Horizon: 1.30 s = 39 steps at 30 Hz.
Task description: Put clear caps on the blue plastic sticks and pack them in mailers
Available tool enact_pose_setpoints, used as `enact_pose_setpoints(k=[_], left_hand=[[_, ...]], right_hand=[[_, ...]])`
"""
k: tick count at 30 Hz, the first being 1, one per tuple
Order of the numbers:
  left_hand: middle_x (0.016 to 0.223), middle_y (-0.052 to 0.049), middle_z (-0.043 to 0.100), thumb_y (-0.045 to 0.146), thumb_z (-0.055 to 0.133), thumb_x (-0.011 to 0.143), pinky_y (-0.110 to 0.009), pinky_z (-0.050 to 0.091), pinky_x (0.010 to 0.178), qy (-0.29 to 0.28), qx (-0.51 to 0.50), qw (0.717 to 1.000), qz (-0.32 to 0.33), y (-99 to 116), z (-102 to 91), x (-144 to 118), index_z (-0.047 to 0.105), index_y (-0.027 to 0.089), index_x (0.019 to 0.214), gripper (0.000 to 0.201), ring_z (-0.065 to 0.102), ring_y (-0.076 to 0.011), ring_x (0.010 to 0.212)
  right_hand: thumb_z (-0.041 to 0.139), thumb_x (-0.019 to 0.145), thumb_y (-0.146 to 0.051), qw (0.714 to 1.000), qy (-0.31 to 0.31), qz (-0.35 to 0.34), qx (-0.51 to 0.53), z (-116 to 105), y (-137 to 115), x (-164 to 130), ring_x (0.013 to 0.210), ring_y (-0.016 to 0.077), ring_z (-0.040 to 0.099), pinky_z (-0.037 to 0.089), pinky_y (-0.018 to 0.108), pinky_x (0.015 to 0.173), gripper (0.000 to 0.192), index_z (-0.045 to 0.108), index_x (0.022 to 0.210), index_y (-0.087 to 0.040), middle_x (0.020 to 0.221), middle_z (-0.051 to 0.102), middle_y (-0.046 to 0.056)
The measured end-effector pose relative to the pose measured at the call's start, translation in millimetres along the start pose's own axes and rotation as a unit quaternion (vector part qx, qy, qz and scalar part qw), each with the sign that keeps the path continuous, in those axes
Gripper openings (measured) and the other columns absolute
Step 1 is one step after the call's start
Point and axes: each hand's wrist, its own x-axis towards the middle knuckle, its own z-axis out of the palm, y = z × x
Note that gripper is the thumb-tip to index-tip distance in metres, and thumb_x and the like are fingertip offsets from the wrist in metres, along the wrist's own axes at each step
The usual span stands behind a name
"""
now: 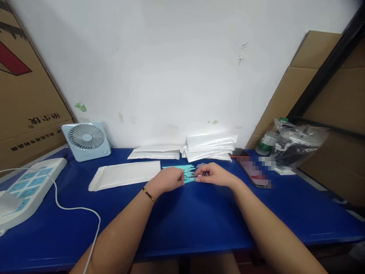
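Nearest the camera, two bare forearms reach out over the blue table [182, 224], and the hands meet at its middle over a small flat light-turquoise piece with finger-like strips [188, 173], which lies on the tabletop and serves here as the landmark. The left hand [168, 180], a thin dark bracelet on its wrist, is loosely curled with its fingertips pinching the turquoise piece's left edge; the right hand [212, 175] pinches its right edge, fingers bent (how tightly either grips cannot be told). Left of the piece lies a flat white padded mailer envelope [125, 175], and farther left a white power strip with pale blue switches [27, 186]. To the right of the piece a dark smartphone [253, 171] lies flat. Behind the piece, by the white wall, sits a stack of white padded envelopes [209, 147], and far behind-left a small pale blue desk fan [86, 140].
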Motion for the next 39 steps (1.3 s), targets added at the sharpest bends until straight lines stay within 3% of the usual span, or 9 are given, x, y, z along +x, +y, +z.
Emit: enact_pose_setpoints(k=[5, 9, 13, 16, 19, 21, 26, 39], left_hand=[[0.077, -0.002, 0.063, 0.030, 0.051, 0.078, -0.023, 0.035, 0.052, 0.011, -0.068, 0.998, 0.011, -10.4, -3.6, 2.6, 0.059, 0.020, 0.080, 0.013, 0.055, -0.0145, 0.065], [0.074, -0.001, 0.061, 0.032, 0.047, 0.081, -0.023, 0.037, 0.055, 0.021, -0.106, 0.994, 0.030, -18.5, -1.8, 4.3, 0.056, 0.019, 0.083, 0.016, 0.055, -0.0143, 0.065], [0.075, 0.000, 0.059, 0.040, 0.041, 0.086, -0.024, 0.038, 0.055, 0.052, -0.157, 0.986, 0.003, -28.6, 1.4, 7.4, 0.051, 0.020, 0.092, 0.024, 0.053, -0.0134, 0.061], [0.077, 0.000, 0.057, 0.047, 0.031, 0.089, -0.025, 0.040, 0.059, 0.100, -0.171, 0.980, -0.002, -32.0, 3.2, 10.9, 0.053, 0.020, 0.096, 0.035, 0.052, -0.0139, 0.064], [0.083, -0.002, 0.059, 0.047, 0.022, 0.092, -0.026, 0.041, 0.066, 0.136, -0.167, 0.977, 0.002, -31.9, 3.8, 13.9, 0.058, 0.021, 0.092, 0.044, 0.054, -0.0156, 0.075], [0.085, -0.002, 0.061, 0.045, 0.026, 0.092, -0.026, 0.040, 0.068, 0.147, -0.142, 0.979, 0.009, -31.4, 3.9, 15.4, 0.059, 0.021, 0.089, 0.040, 0.055, -0.0162, 0.078], [0.081, -0.001, 0.060, 0.042, 0.036, 0.089, -0.024, 0.038, 0.064, 0.151, -0.066, 0.986, -0.004, -29.8, 6.0, 18.2, 0.057, 0.022, 0.088, 0.029, 0.054, -0.0161, 0.074], [0.083, -0.002, 0.059, 0.040, 0.034, 0.090, -0.025, 0.038, 0.066, 0.148, -0.048, 0.988, 0.003, -23.3, 4.9, 15.9, 0.056, 0.022, 0.090, 0.029, 0.053, -0.0165, 0.075]], right_hand=[[0.063, 0.075, -0.043, 0.995, 0.050, 0.022, 0.083, 11.1, -0.1, 5.3, 0.055, 0.0116, 0.053, 0.039, 0.023, 0.052, 0.033, 0.071, 0.092, -0.015, 0.062, 0.062, 0.002], [0.066, 0.073, -0.042, 0.987, 0.078, 0.029, 0.136, 2.4, 9.3, 5.5, 0.055, 0.0125, 0.055, 0.042, 0.023, 0.052, 0.033, 0.070, 0.089, -0.014, 0.063, 0.062, 0.003], [0.068, 0.070, -0.042, 0.965, 0.200, 0.018, 0.166, -16.4, 25.2, 2.7, 0.051, 0.0109, 0.054, 0.045, 0.025, 0.055, 0.035, 0.066, 0.094, -0.017, 0.062, 0.059, -0.001], [0.070, 0.068, -0.043, 0.939, 0.266, 0.025, 0.218, -21.3, 33.0, 3.6, 0.051, 0.0108, 0.055, 0.046, 0.027, 0.057, 0.033, 0.066, 0.087, -0.016, 0.065, 0.061, 0.000], [0.073, 0.065, -0.044, 0.925, 0.256, 0.046, 0.279, -14.9, 34.1, 7.6, 0.059, 0.0149, 0.062, 0.046, 0.027, 0.058, 0.038, 0.067, 0.088, -0.015, 0.071, 0.066, 0.005], [0.072, 0.067, -0.045, 0.925, 0.237, 0.052, 0.293, -8.2, 32.3, 10.3, 0.059, 0.0148, 0.062, 0.046, 0.026, 0.056, 0.037, 0.068, 0.088, -0.014, 0.071, 0.066, 0.005], [0.072, 0.067, -0.045, 0.933, 0.239, 0.042, 0.266, 2.7, 26.5, 12.9, 0.050, 0.0104, 0.053, 0.045, 0.025, 0.053, 0.031, 0.069, 0.077, -0.016, 0.062, 0.061, 0.001], [0.074, 0.065, -0.045, 0.927, 0.242, 0.044, 0.284, 3.8, 24.4, 13.9, 0.051, 0.0110, 0.056, 0.047, 0.026, 0.054, 0.029, 0.070, 0.076, -0.018, 0.065, 0.063, 0.001]])
